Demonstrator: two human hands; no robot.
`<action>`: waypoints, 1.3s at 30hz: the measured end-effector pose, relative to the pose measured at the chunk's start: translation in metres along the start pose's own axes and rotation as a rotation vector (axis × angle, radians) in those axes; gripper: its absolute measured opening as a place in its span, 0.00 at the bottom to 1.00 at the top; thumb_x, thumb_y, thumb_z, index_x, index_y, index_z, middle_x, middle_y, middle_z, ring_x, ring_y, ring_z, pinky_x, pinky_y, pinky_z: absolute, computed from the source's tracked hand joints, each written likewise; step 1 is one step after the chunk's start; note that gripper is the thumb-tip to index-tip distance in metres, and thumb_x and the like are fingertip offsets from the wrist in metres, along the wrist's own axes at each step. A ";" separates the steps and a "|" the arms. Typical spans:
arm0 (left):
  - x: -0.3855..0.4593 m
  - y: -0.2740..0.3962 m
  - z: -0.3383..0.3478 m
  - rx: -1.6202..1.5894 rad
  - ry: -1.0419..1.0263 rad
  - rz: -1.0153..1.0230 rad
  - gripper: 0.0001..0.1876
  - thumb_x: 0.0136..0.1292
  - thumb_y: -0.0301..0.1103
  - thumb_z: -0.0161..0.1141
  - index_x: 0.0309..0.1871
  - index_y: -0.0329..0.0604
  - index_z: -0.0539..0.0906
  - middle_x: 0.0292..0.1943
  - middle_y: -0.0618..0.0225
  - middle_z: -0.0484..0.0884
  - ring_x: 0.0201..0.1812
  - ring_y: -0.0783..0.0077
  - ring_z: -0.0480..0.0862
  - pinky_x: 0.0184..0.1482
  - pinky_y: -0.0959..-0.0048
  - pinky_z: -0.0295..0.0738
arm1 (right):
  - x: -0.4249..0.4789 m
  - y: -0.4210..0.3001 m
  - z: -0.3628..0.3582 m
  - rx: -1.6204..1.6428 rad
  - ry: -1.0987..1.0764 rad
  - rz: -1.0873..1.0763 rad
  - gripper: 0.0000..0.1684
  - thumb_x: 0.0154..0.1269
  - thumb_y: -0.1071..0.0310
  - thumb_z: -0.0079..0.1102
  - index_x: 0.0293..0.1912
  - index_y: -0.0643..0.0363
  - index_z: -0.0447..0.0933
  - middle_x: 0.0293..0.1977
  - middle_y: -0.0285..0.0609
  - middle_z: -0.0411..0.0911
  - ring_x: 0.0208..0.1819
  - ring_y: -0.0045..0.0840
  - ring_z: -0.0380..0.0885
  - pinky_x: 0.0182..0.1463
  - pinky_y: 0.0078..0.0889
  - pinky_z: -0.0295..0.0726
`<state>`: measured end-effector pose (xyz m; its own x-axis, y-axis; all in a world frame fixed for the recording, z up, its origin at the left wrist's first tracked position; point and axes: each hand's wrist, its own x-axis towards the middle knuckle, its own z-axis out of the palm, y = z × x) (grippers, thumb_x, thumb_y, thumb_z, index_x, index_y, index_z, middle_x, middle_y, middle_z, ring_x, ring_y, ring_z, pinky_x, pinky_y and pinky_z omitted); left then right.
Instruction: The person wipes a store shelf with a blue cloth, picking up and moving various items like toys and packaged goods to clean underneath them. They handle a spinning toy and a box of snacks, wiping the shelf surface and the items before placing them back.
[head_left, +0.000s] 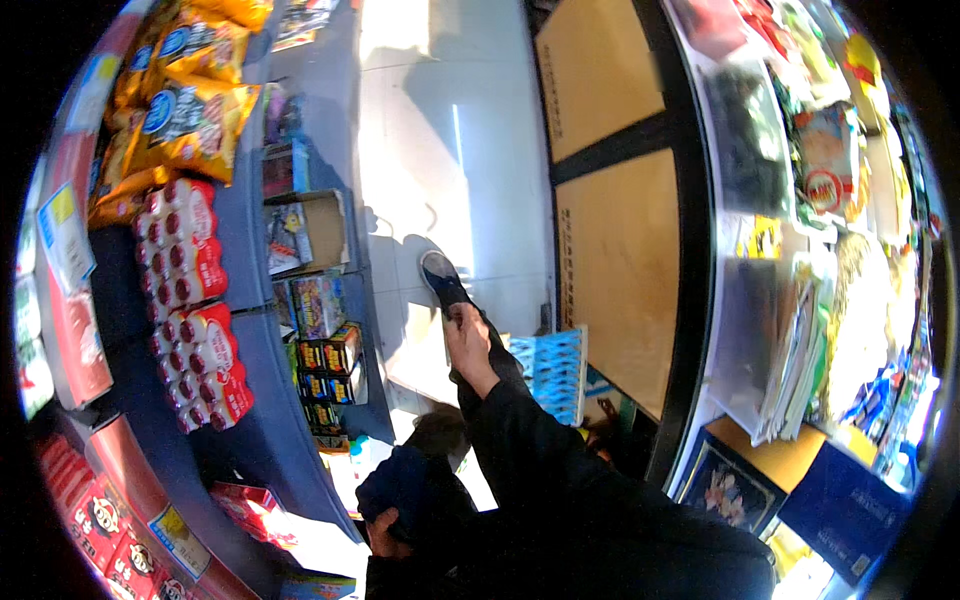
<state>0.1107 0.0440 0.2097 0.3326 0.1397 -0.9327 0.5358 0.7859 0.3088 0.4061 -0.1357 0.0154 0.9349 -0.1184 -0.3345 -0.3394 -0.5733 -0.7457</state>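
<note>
My right hand (471, 341) reaches forward from a black sleeve, over my dark-trousered leg. Its fingers look curled, and whether anything is in them cannot be seen. Just beyond it is a dark shoe (444, 276) with a pale toe, on the floor. My left hand (385, 531) is low in view against a dark blue fabric shape (412, 484), perhaps my knee. Most of that hand is hidden. Beside my right forearm stands a blue-and-white lattice plastic basket (559, 375).
To the left, dark shelves carry orange snack bags (191, 124), shrink-wrapped packs of small bottles (202, 367) and small boxes (330, 349). An open cardboard box (326, 232) sits lower. Right are wood-coloured panels (619, 277) in a black frame and bins of packaged goods (757, 337). Tiled floor (502, 187) runs between.
</note>
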 end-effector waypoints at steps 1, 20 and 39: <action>-0.003 0.005 0.008 0.009 0.007 0.006 0.39 0.55 0.35 0.66 0.73 0.39 0.68 0.66 0.56 0.77 0.64 0.51 0.78 0.68 0.52 0.72 | -0.001 0.017 -0.006 -0.063 0.079 -0.043 0.17 0.62 0.69 0.57 0.52 0.59 0.76 0.43 0.54 0.82 0.48 0.52 0.80 0.53 0.49 0.78; -0.041 0.096 0.142 0.171 -0.327 0.207 0.34 0.61 0.34 0.58 0.73 0.39 0.68 0.62 0.53 0.78 0.56 0.52 0.82 0.55 0.59 0.82 | -0.081 -0.058 -0.121 0.391 -0.470 0.082 0.21 0.71 0.54 0.60 0.54 0.60 0.77 0.40 0.50 0.85 0.44 0.33 0.85 0.52 0.37 0.81; -0.024 0.239 0.332 0.370 -0.272 0.366 0.22 0.62 0.28 0.64 0.60 0.39 0.75 0.48 0.61 0.84 0.49 0.65 0.84 0.49 0.66 0.80 | -0.015 -0.290 -0.321 0.883 -0.587 -0.090 0.13 0.73 0.62 0.63 0.49 0.60 0.81 0.35 0.33 0.80 0.36 0.13 0.75 0.40 0.22 0.74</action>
<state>0.4883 0.0280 0.3678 0.7078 0.1644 -0.6870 0.5677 0.4465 0.6917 0.5241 -0.2275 0.4215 0.8437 0.4401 -0.3074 -0.4469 0.2585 -0.8564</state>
